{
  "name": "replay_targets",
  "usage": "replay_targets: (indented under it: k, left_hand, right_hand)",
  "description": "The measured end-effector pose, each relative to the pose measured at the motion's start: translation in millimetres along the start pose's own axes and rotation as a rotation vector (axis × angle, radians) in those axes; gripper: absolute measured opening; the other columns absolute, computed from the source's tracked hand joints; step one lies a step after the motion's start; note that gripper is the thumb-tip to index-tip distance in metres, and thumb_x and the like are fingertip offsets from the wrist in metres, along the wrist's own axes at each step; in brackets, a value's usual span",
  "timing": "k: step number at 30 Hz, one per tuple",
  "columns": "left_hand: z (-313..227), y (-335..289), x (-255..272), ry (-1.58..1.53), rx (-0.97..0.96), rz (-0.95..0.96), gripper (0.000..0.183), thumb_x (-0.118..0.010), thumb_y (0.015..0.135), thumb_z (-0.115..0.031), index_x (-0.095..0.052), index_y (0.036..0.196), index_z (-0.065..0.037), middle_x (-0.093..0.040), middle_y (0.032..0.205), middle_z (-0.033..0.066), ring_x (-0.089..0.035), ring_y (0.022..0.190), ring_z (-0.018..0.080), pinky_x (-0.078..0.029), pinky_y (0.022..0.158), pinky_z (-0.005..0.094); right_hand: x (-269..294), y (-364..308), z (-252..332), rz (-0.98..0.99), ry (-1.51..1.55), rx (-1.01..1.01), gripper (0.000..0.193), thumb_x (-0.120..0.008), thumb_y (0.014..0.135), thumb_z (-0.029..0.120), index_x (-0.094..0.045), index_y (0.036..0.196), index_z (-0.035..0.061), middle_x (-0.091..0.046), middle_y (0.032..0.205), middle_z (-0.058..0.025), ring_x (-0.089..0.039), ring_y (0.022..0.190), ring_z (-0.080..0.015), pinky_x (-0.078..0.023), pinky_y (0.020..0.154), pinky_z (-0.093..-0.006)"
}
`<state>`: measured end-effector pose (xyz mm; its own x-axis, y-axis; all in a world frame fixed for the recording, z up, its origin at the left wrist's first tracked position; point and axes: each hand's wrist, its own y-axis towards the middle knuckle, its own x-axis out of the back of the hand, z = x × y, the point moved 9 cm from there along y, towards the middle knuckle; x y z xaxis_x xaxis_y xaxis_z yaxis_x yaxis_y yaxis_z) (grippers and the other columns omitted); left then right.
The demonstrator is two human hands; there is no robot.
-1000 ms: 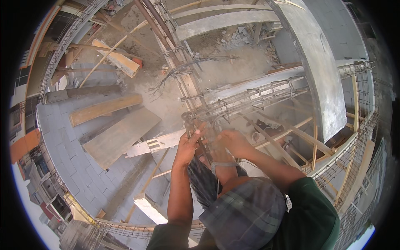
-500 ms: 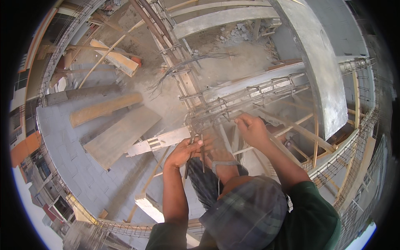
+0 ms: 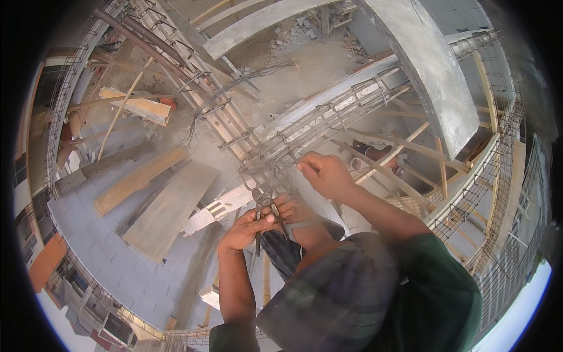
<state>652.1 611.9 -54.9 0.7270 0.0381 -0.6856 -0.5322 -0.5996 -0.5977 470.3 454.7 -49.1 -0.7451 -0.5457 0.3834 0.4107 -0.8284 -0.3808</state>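
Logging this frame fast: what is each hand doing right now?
Left hand: closed around the handles of the pincers.
Right hand: fingers pinched at the rebar cage, probably on a thin wire, too fine to confirm.

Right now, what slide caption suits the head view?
Left hand grips pincers at a rebar cage while right hand pinches tie wire above wooden planks.

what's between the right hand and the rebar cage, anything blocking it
Nothing visible. The right hand is already up against the rebar cage, fingertips pinched at its bars. The left hand holds pincers just below.
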Motion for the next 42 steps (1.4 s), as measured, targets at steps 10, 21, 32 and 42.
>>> replay_targets:
  k: [10, 21, 32, 42]
  left_hand:
    - [32.0, -25.8, 104.6, 0.021, -0.249, -0.791, 0.029, -0.084, 0.104, -0.036, -0.071, 0.1, -0.01, -0.064, 0.079, 0.0, -0.061, 0.073, 0.0134, -0.051, 0.072, 0.0323]
    - [90.8, 42.2, 196.3, 0.009, -0.188, -1.016, 0.013, -0.084, 0.097, -0.015, -0.072, 0.1, -0.009, -0.064, 0.079, -0.0022, -0.055, 0.061, 0.0093, -0.044, 0.055, 0.0293]
    - [81.1, 81.3, 198.6, -0.054, -0.202, -1.022, 0.033, -0.089, 0.097, -0.024, -0.064, 0.115, -0.012, -0.078, 0.092, 0.0035, -0.059, 0.061, 0.0113, -0.049, 0.053, 0.0296]
    - [91.4, 91.8, 210.0, 0.046, -0.311, -1.086, 0.036, -0.098, 0.09, -0.03, -0.071, 0.105, -0.012, -0.07, 0.085, -0.002, -0.061, 0.064, 0.0114, -0.05, 0.053, 0.0311]
  right_hand:
    - [59.8, -72.4, -95.0, -0.146, 0.053, -0.197, 0.023, -0.073, 0.11, 0.02, -0.071, 0.098, 0.0, -0.067, 0.073, 0.001, -0.054, 0.067, -0.0053, -0.046, 0.062, -0.0291]
    - [-52.0, -32.2, -146.4, -0.034, -0.372, 0.037, 0.018, -0.072, 0.104, 0.024, -0.074, 0.099, 0.0074, -0.074, 0.076, -0.02, -0.073, 0.073, -0.0474, -0.057, 0.069, -0.0573]
    - [-97.5, 4.5, -128.4, -0.039, -0.48, 0.073, 0.018, -0.07, 0.104, 0.028, -0.074, 0.103, 0.0103, -0.074, 0.075, -0.0228, -0.074, 0.072, -0.0482, -0.058, 0.066, -0.0599]
    - [-103.8, 1.7, -139.4, 0.142, 0.182, -0.152, 0.018, -0.074, 0.107, 0.017, -0.076, 0.111, -0.001, -0.076, 0.083, -0.0076, -0.071, 0.072, -0.0174, -0.059, 0.07, -0.0346]
